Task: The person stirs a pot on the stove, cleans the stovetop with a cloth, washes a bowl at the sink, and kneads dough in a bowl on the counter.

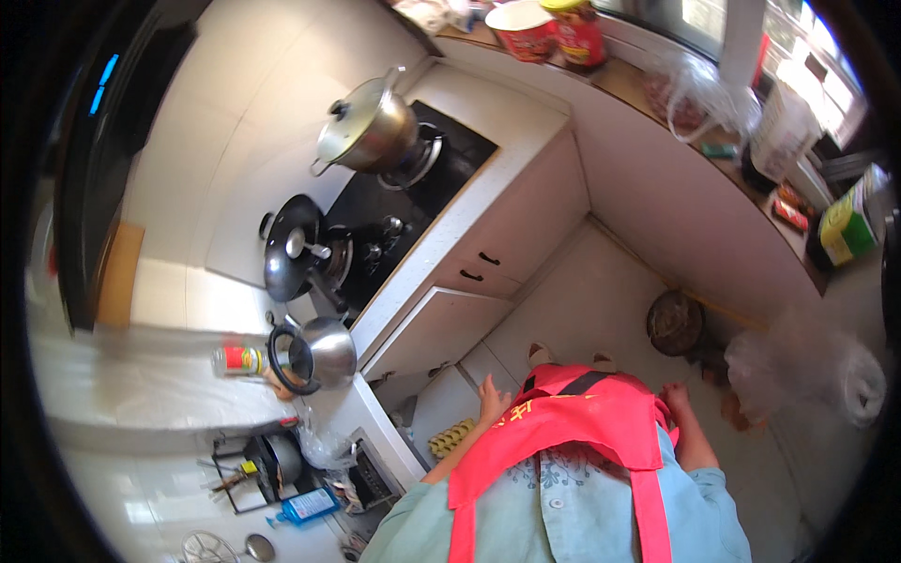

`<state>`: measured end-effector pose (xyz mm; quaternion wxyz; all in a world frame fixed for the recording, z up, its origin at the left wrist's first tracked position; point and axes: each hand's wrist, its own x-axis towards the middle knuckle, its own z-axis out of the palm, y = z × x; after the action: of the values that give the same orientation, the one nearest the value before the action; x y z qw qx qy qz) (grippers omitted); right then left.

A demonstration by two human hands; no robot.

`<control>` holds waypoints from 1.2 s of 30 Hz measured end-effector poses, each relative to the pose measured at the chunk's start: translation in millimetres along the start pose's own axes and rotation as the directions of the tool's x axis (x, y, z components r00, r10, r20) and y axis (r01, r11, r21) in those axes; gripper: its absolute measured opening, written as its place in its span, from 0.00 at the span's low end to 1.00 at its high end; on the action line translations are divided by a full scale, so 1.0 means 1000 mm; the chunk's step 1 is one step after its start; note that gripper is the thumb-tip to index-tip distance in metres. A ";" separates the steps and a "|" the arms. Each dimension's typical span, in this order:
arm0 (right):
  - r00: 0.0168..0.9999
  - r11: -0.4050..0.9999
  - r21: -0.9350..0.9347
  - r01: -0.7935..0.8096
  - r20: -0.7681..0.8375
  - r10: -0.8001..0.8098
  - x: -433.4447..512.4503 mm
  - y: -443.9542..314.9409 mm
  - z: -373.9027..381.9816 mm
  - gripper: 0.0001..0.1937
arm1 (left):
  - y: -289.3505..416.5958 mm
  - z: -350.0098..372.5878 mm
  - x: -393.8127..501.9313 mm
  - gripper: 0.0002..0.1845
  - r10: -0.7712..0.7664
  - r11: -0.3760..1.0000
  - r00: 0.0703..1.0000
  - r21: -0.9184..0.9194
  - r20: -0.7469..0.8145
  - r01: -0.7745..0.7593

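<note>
My left hand (495, 400) hangs beside the red apron (563, 415) with its fingers apart and nothing in it. It is nearest to an open lower cabinet, whose white door (436, 334) stands swung out. A yellowish egg tray (450, 438) sits low by that opening, partly behind my left forearm. On the other side of the apron, my right hand (676, 395) hangs with curled fingers; whether it grips anything is not clear. Before me on the gas hob (450, 165) are a lidded steel pot (369, 130) and a black wok (292, 253) with a metal ladle (299, 243) in it.
A steel kettle (327, 352) stands at the counter's left part, near a blue pump bottle (310, 507). Along the window ledge are a red tub (524, 35), a jar (577, 35) and bags. A round dark pot (676, 324) and a plastic bag (795, 373) rest on the floor at right.
</note>
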<state>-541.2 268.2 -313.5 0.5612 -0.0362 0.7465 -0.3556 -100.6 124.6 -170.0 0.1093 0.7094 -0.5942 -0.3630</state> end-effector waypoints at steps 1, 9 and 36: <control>0.999 1.000 -0.016 0.012 -0.040 -0.013 0.006 0.006 -0.005 0.07 | -0.008 0.000 -0.005 0.39 -0.040 0.999 0.999 -0.019 -0.023 0.040; 0.995 0.995 -0.052 0.080 0.063 -0.077 0.010 -0.063 -0.018 0.04 | -0.062 0.023 -0.044 0.39 -0.263 0.964 0.955 -0.011 -0.140 0.264; 0.763 0.282 -0.711 0.644 0.625 -0.164 0.171 -0.051 -0.057 0.15 | -0.037 0.049 -0.094 0.34 -0.579 0.811 0.732 -0.348 -0.359 0.470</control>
<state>-671.5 180.4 -416.6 0.4850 -0.6051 0.6313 -0.0109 -106.9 235.2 -190.3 0.2182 0.8946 -0.2790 -0.2726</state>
